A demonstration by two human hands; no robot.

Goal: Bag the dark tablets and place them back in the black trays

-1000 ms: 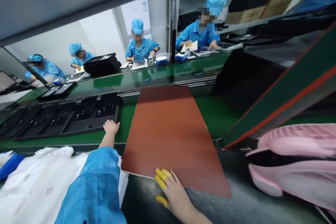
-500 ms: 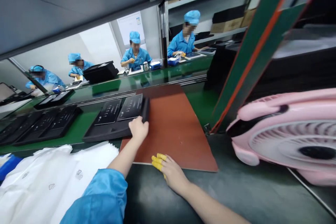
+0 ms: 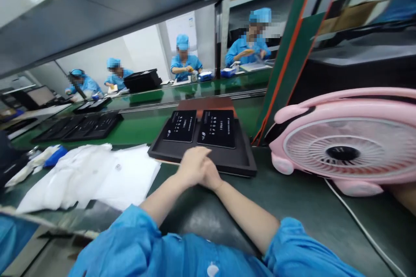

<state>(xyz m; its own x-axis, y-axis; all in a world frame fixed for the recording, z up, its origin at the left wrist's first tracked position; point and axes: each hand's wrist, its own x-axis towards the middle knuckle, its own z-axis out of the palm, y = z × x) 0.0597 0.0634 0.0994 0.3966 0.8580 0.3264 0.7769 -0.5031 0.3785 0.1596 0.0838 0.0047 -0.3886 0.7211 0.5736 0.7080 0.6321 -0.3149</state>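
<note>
Head view: looking down at both hands plus a black tray, blue sleeves pushed up my forearms.
Left hand (image 3: pixel 192 165): laid against my right at the tray's front edge, so my two hands are together. Fingers are mostly hidden, so can't tell if they're gripping anything.
Right hand (image 3: pixel 212 176): tucked in just beside and partly behind the left. Same deal, can't tell if it's clamped on the tray.
Black tray (image 3: pixel 243 151): straight ahead of me, sitting on a reddish-brown board (image 3: pixel 208 104) that pokes out behind it.
In the tray: left panel (image 3: pixel 180 126) and right panel (image 3: pixel 217 128), both black, side by side, white print too small to read.
Left side: loose pile of white sheets (image 3: pixel 128 175) on the dark worktop (image 3: pixel 299 197), with more black trays (image 3: pixel 112 125) beyond on the green strip (image 3: pixel 139 127).
Right side: pink fan (image 3: pixel 386 132), near the tray but apart, white cable (image 3: pixel 360 226) trailing off it.
Across from me: four people in blue caps, plus a black box (image 3: pixel 143 80).
</note>
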